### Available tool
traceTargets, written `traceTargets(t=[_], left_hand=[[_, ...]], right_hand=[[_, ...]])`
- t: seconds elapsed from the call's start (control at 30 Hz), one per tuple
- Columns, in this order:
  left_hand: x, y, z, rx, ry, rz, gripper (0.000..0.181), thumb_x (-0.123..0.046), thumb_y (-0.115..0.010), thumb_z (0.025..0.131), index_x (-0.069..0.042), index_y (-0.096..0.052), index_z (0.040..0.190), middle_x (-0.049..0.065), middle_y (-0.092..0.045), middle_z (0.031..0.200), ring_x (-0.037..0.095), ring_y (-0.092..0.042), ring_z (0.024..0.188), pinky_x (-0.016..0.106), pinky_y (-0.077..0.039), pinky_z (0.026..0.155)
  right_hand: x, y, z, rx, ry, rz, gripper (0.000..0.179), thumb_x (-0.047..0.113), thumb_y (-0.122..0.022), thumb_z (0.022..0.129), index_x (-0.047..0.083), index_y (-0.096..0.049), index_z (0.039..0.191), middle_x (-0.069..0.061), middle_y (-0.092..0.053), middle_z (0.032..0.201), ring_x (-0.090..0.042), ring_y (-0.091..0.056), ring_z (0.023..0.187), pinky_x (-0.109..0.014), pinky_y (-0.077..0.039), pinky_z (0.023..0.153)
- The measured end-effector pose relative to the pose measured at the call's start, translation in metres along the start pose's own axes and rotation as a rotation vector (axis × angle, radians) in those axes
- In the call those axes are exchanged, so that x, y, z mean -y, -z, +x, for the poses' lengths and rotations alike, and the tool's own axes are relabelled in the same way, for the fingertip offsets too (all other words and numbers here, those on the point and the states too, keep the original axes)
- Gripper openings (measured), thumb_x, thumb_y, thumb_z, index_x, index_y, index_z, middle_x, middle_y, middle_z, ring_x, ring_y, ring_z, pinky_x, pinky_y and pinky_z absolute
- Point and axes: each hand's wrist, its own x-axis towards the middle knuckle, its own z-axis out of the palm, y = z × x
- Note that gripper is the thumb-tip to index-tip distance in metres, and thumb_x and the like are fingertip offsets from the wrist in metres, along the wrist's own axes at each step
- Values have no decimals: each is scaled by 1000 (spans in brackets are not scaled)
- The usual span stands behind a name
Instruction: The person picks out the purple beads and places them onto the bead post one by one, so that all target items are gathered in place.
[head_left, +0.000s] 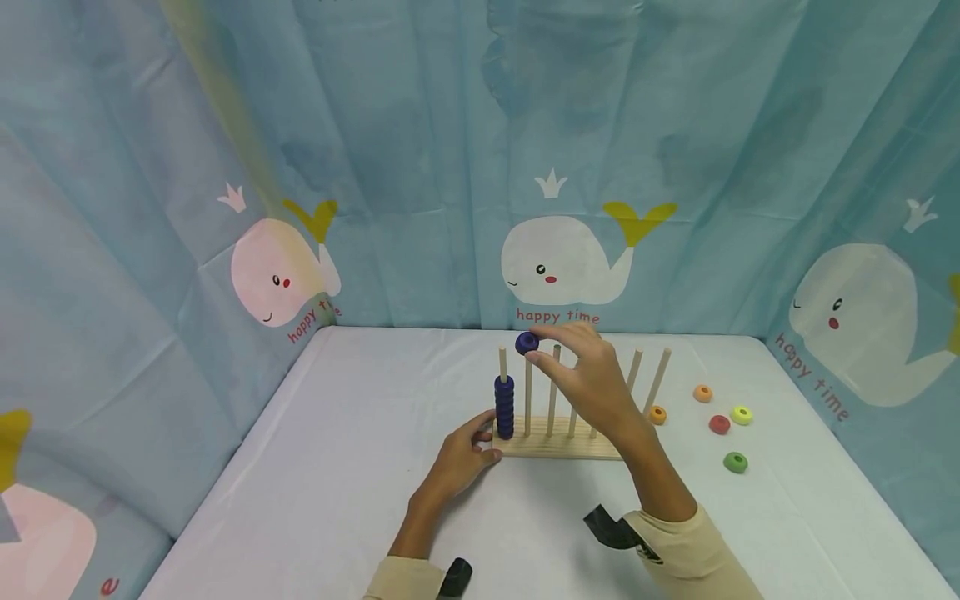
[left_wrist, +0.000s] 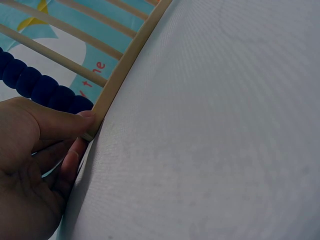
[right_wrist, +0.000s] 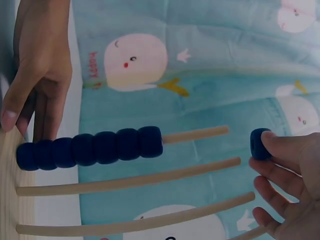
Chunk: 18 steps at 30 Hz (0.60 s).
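Note:
A wooden rack (head_left: 558,448) with several upright pegs stands on the table. Its leftmost peg carries a stack of dark blue beads (head_left: 505,408), with the bare tip of the peg showing above. My left hand (head_left: 459,458) grips the left end of the base, thumb in front and fingers behind, as the left wrist view also shows. Between thumb and fingertips my right hand (head_left: 592,379) pinches one dark blue bead (right_wrist: 258,144). In the right wrist view that bead is apart from the pegs, just beyond the tips of the first two.
To the right of the rack lie loose beads: an orange bead (head_left: 702,393), another orange bead (head_left: 657,415) by the base, a red bead (head_left: 719,425), a yellow bead (head_left: 742,415) and a green bead (head_left: 736,462). A whale-print curtain (head_left: 420,250) hangs behind the white table (head_left: 360,417).

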Motion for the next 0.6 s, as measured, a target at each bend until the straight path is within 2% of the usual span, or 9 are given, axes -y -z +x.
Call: traceTargets(t=[0.13,0.23,0.5,0.6], left_hand=[[1,0,0,-1,2,4,66,-14,-73,86,-20,-46,146,5,-63,118,16,-58,101,35,-47,84],[2,0,0,-1,3,6,65,-14,-73,86,-20,-46,146,4,-63,120,16,-58,103,36,-47,85],[3,0,0,-1,1,-12,65,-15,-72,86,-22,-46,145,4,-63,120,15,-59,104,38,-47,86],[3,0,0,-1,0,-16,65,-16,-72,87,-22,-46,146,5,-63,120,16,-59,104,38,-47,86]], right_hand=[[1,-6,2,12,-9,-7,35,26,-72,89,14,-68,122,5,-67,116,-15,-54,110,-40,-41,99],[2,-10,3,31,-9,-6,35,25,-73,89,12,-69,121,4,-67,116,-15,-53,109,-40,-44,92],[6,-19,5,57,-4,-19,33,25,-72,89,11,-69,120,1,-68,115,-18,-53,110,-47,-37,99],[7,-22,6,52,-2,-8,33,24,-72,90,12,-69,120,1,-67,116,-17,-53,111,-45,-37,102]])
